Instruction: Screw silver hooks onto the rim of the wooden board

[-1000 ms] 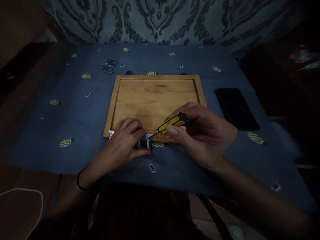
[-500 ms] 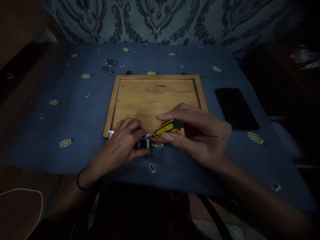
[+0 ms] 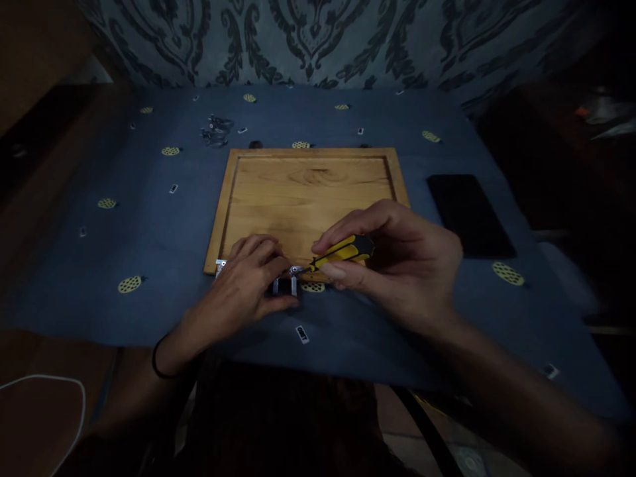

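Right hand (image 3: 410,268) shifted, gripping screwdriver (image 3: 345,251), metal fitting (image 3: 294,283) at left hand (image 3: 244,285)

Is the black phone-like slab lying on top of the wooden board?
No, the black slab lies on the blue tablecloth, to the right of the wooden board.

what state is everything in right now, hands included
yellow-and-black screwdriver, tilted, tip down at the fitting
right hand, closed around the handle
left hand, at the fitting, grip partly hidden
metal fitting, at the panel's near edge
wooden panel, lying flat
black slab, lying flat, unlit
small metal parts, loosely heaped
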`<action>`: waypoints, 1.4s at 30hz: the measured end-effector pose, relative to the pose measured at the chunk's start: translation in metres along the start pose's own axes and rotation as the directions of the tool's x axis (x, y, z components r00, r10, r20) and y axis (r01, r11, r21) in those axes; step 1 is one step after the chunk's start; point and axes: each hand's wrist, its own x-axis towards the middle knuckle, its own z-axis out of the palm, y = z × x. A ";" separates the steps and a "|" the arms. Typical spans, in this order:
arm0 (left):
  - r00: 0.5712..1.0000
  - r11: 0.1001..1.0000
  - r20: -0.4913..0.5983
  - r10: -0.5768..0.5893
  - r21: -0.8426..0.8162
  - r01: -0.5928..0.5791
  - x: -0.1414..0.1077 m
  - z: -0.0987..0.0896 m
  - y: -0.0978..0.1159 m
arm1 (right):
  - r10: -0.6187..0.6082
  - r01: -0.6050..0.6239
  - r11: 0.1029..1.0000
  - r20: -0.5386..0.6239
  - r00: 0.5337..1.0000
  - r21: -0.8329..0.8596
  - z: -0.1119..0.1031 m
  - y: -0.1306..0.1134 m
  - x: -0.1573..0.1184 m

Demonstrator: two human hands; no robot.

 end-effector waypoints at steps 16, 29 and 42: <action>0.999 0.999 0.006 -0.037 -0.031 0.037 -0.001 0.002 0.000 | -0.168 0.171 0.980 0.040 0.985 -0.105 -0.006 -0.001 0.001; 1.000 0.999 -0.004 -0.013 -0.035 0.013 -0.001 0.002 -0.001 | -0.129 0.109 0.979 -0.113 0.985 -0.171 -0.004 -0.002 -0.006; 1.000 1.000 0.000 -0.014 -0.023 0.014 0.000 0.001 0.000 | -0.108 0.097 0.984 -0.064 0.992 -0.150 -0.004 0.004 -0.007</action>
